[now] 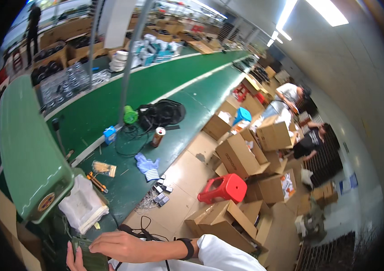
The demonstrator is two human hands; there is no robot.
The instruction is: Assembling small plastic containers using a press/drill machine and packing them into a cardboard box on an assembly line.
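Observation:
At the lower left edge, a dark green rectangular case [93,258] with a ridged top is between my hands. The fingers of my left hand [75,258] wrap its left side; the rest of that hand is cut off by the frame. My right hand [122,246] reaches across from the right, its bent fingers gripping the case's upper end. A black band circles the right wrist. Just beyond the case stands a white plastic tub [72,204], beside a large green machine housing [34,149].
On the green bench lie orange-handled pliers [97,182], a packet of wooden sticks [104,169], a blue glove [147,167], a drink can [158,137] and a black bag [162,114]. Small black adapters [160,194] sit at its edge. A red stool [223,188], cardboard boxes [241,153] and two people are right.

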